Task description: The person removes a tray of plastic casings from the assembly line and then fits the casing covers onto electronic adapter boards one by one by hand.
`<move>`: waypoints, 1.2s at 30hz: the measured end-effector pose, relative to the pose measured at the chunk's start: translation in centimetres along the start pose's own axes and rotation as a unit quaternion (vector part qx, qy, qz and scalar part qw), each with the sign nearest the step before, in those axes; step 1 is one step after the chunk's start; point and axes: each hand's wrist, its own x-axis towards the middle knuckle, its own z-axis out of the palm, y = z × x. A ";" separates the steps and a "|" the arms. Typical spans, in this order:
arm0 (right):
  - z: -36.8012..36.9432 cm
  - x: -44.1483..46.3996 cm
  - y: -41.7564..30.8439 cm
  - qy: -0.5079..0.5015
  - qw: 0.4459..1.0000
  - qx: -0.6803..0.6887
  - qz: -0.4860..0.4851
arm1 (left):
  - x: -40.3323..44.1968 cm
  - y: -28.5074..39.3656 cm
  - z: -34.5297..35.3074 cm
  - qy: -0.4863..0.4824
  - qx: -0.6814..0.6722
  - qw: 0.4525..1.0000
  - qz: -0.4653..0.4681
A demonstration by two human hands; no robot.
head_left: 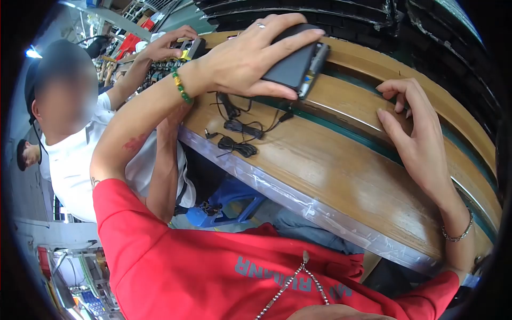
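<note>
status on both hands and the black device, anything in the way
Left hand gripping black device. Right hand holding nothing, loosely curled. Black cables bundled on wooden bench nearby, possible snag.

Your single camera rides on your head, facing forward and down over your red short-sleeved shirt with grey lettering (224,266), which fills the bottom of the view. It looks onto the brown wooden worktop (341,165) from close above, so your bare left hand (250,56) and bare right hand (418,125) appear large in the upper half. The wide lens bends straight edges and rounds off into black corners. The worktop slants down rightward; at left you catch a person in a white shirt (80,165).
</note>
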 end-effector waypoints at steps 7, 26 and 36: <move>-4.4 -0.3 0.3 -0.023 0.996 -0.081 -0.015 | 7.1 5.4 2.4 0.124 0.031 0.991 0.039; -8.3 0.0 0.2 -0.088 0.983 -0.156 0.042 | 11.1 8.5 1.2 -0.050 -0.147 0.984 -0.087; -9.5 0.1 1.5 -0.060 0.974 -0.210 0.057 | 11.9 7.3 -0.2 -0.030 -0.141 0.988 -0.057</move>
